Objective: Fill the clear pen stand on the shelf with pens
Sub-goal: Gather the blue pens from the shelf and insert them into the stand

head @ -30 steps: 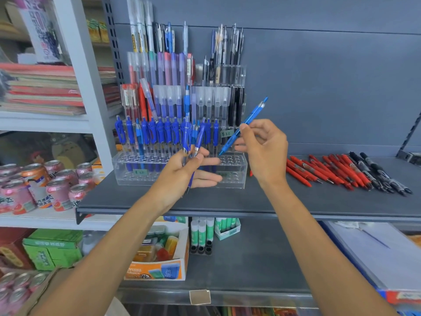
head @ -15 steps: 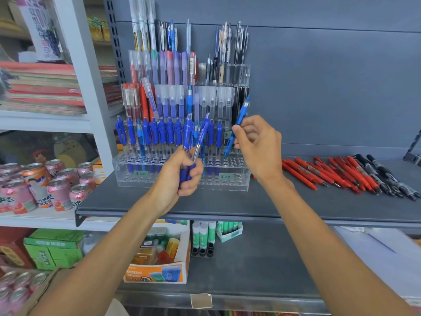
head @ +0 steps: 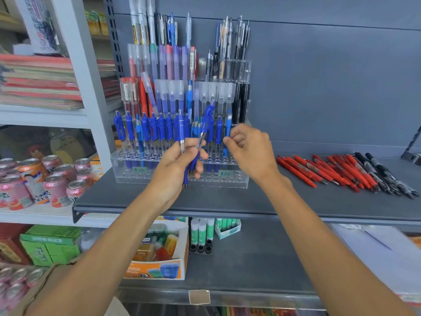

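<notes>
Head camera, sole view: clear pen stand (head: 237,180) at centre frame, on a grey shelf (head: 296,201), stepped in tiers, with a row of blue pens (head: 145,131) upright across its middle tier and taller pens packed behind. Just in front of the stand, left hand (head: 173,165), fingers curled round a small bunch of blue pens (head: 181,131), two plainly, perhaps a third, blur hiding the count; tips pointing down, caps up beside the standing row. Right of it, right hand (head: 250,153), thumb and fingertips pinching a single blue pen (head: 227,131), held upright at the right end of that row, lower end down among the holes. On the same shelf at right of frame, well apart from the stand, red pens (head: 319,169) lying side by side, black pens (head: 382,172) just beyond them. At left edge, drink cans (head: 54,183) on a white shelf; below centre, glue sticks (head: 201,231) standing on the lower shelf.
</notes>
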A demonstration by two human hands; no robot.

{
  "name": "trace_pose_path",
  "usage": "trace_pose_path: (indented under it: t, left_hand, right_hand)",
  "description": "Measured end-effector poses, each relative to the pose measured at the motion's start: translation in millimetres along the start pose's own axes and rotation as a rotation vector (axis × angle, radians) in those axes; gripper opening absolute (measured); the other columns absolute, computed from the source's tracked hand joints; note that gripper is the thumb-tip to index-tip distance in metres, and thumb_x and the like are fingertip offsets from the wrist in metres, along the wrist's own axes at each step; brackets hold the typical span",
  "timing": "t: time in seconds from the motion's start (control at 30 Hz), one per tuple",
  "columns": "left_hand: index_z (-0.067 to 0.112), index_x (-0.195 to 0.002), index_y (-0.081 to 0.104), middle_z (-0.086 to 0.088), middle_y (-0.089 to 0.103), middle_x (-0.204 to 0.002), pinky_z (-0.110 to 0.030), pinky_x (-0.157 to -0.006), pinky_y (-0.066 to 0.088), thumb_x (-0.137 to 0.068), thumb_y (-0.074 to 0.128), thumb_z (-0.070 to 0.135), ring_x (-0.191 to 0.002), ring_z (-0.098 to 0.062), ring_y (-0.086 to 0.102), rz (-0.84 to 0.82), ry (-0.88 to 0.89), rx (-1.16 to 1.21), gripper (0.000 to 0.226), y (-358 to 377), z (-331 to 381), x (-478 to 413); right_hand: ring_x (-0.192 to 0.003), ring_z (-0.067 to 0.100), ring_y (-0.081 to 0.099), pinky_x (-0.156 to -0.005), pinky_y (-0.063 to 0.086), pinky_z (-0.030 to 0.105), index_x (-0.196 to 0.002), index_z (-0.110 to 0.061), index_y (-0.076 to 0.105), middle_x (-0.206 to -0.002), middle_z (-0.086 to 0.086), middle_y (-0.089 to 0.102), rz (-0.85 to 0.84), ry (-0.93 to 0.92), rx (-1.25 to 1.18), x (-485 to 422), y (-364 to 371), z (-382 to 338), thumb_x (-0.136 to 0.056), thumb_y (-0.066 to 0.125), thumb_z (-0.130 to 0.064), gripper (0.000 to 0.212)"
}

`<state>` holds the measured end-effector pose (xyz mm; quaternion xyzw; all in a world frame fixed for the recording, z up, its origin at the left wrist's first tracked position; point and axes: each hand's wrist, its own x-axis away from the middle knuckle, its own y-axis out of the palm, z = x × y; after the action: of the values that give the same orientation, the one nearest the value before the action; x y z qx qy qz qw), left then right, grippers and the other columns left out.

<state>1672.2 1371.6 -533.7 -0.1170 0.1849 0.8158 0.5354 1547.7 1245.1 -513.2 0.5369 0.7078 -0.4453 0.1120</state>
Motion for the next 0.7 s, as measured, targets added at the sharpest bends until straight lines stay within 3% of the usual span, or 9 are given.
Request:
trace_pose_path:
  t: [0.13,0.23,0.3,0.4,0.53,0.7]
  left_hand:
    - [0.012,-0.11,0.06,0.004,0.057,-0.07,-0.021,-0.04,0.022,-0.103,0.038,0.014,-0.044,-0.008,0.031,-0.023,-0.046,0.032,0.024,-1,-2,3]
    - [0.01,-0.106,0.059,0.001,0.05,-0.064,-0.024,-0.039,0.014,-0.103,0.035,0.015,-0.04,-0.007,0.026,-0.023,-0.115,0.092,0.025,-2,-2,2]
    - [0.005,-0.113,0.053,0.001,0.048,-0.063,-0.02,-0.036,0.017,-0.101,0.028,0.013,-0.037,-0.007,0.026,-0.033,-0.15,0.153,0.029,-4,-2,0]
    - [0.006,-0.138,0.035,-0.001,0.047,-0.064,-0.016,-0.035,0.023,-0.096,0.021,0.01,-0.037,-0.008,0.028,-0.036,-0.177,0.248,0.045,-7,-2,1]
    - [0.007,-0.108,0.053,0.0,0.049,-0.065,-0.019,-0.037,0.022,-0.101,0.023,0.01,-0.04,-0.008,0.03,-0.017,-0.13,0.172,0.032,-8,-1,3]
    - [0.009,-0.107,0.057,0.002,0.058,-0.071,-0.022,-0.047,0.036,-0.103,0.033,0.006,-0.051,-0.013,0.04,0.027,-0.06,-0.005,0.025,-5,0,5]
  right_hand:
    - [-0.07,0.013,0.064,-0.079,0.055,0.039,-0.085,-0.017,0.064,-0.062,-0.02,0.056,0.006,-0.008,0.135,12,10,5,-0.091,0.066,-0.025,0.011]
    - [-0.087,0.019,0.063,-0.092,0.042,0.034,-0.09,-0.02,0.067,-0.075,-0.012,0.069,0.052,-0.037,0.267,14,11,4,-0.091,0.066,-0.032,0.013]
    - [-0.092,0.02,0.063,-0.093,0.036,0.033,-0.096,-0.02,0.068,-0.081,-0.009,0.074,0.084,-0.026,0.276,14,11,1,-0.092,0.065,-0.036,0.017]
    - [-0.083,0.02,0.067,-0.094,0.044,0.038,-0.1,-0.018,0.066,-0.078,-0.007,0.074,0.114,0.0,0.185,18,12,0,-0.092,0.065,-0.039,0.023]
    - [-0.087,0.018,0.06,-0.086,0.032,0.032,-0.088,-0.023,0.068,-0.077,-0.008,0.069,0.105,-0.021,0.299,18,9,-2,-0.094,0.062,-0.035,0.015]
    - [-0.091,0.018,0.056,-0.084,0.026,0.031,-0.082,-0.025,0.069,-0.071,-0.006,0.066,0.039,0.038,0.337,16,4,-6,-0.095,0.059,-0.038,0.02]
